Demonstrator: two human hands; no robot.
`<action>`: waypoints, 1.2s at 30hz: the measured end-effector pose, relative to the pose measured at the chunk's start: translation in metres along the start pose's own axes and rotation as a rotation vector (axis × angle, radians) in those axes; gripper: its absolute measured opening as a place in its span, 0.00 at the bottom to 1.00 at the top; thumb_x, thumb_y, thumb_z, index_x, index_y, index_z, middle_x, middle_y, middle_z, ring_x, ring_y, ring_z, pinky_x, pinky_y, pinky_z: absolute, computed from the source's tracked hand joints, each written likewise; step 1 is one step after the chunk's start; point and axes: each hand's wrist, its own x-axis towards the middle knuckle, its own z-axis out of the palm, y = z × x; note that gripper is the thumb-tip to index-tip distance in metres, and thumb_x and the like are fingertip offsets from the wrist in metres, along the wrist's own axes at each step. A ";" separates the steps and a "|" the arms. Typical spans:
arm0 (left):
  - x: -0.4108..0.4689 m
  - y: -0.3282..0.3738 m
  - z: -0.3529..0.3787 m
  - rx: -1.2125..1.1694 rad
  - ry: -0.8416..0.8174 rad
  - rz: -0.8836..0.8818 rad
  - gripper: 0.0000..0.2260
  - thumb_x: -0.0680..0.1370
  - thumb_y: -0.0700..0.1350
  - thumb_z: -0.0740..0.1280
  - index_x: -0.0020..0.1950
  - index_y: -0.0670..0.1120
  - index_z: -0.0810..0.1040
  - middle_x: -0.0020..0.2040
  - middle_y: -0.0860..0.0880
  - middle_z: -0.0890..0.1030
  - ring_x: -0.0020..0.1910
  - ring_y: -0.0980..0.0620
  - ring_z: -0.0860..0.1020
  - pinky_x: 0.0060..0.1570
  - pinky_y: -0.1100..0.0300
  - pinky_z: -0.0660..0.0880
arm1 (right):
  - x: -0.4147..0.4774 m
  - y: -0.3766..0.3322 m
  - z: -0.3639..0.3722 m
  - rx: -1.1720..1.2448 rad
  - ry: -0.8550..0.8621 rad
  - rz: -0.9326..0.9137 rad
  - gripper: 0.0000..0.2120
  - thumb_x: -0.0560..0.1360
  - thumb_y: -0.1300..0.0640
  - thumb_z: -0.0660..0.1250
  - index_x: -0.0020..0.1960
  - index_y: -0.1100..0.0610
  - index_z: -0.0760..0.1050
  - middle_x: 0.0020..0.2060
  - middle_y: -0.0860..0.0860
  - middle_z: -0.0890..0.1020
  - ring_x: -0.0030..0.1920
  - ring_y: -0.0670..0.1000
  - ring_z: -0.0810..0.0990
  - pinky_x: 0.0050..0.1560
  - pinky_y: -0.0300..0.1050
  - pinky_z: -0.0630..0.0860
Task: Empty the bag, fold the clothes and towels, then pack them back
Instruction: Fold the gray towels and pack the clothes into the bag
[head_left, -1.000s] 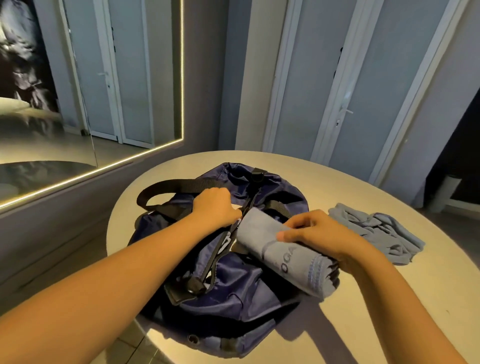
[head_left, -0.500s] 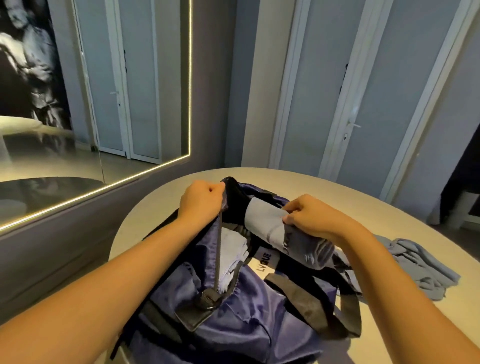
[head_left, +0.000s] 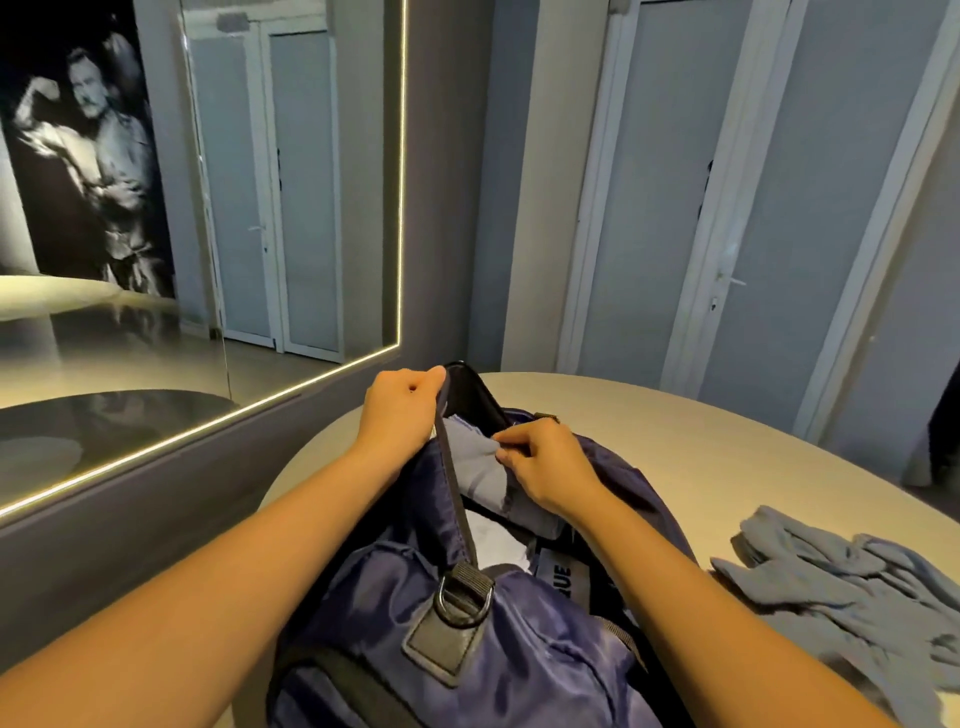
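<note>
A navy duffel bag (head_left: 524, 654) stands open on the round beige table (head_left: 675, 441), close in front of me. My left hand (head_left: 400, 410) grips the bag's dark rim and strap and lifts that side up. My right hand (head_left: 545, 467) holds a rolled grey-blue towel (head_left: 478, 465) that is partly down inside the opening. White folded cloth (head_left: 493, 540) shows deeper in the bag. A crumpled grey-blue garment (head_left: 841, 587) lies loose on the table to the right of the bag.
A large mirror with a lit edge (head_left: 208, 218) covers the wall on the left, just past the table's edge. Pale doors (head_left: 727, 208) stand behind the table. The tabletop stretches beyond the bag and to its right.
The rolled towel has gone from lying across the bag's top down into the opening. My left hand has raised the bag's rim higher. The view has tilted up and closer.
</note>
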 end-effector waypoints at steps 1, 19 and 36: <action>-0.001 -0.002 0.000 0.009 -0.015 0.003 0.24 0.83 0.48 0.64 0.29 0.45 0.64 0.27 0.48 0.65 0.27 0.55 0.62 0.32 0.58 0.63 | 0.001 0.003 0.007 -0.022 -0.042 -0.005 0.14 0.81 0.58 0.67 0.65 0.56 0.81 0.60 0.53 0.84 0.60 0.55 0.82 0.65 0.48 0.76; -0.013 -0.006 0.010 0.099 -0.152 0.104 0.25 0.83 0.49 0.65 0.27 0.47 0.65 0.28 0.46 0.67 0.30 0.51 0.66 0.35 0.56 0.66 | 0.001 0.012 0.033 -0.250 -0.230 -0.086 0.17 0.85 0.54 0.57 0.70 0.58 0.73 0.61 0.58 0.80 0.57 0.62 0.79 0.56 0.60 0.77; -0.009 -0.015 -0.011 0.080 -0.100 0.213 0.22 0.83 0.47 0.66 0.32 0.38 0.68 0.31 0.46 0.69 0.31 0.53 0.66 0.37 0.55 0.66 | -0.019 -0.010 0.029 -0.288 -0.422 -0.221 0.26 0.82 0.43 0.48 0.75 0.51 0.65 0.73 0.53 0.71 0.71 0.55 0.69 0.72 0.58 0.65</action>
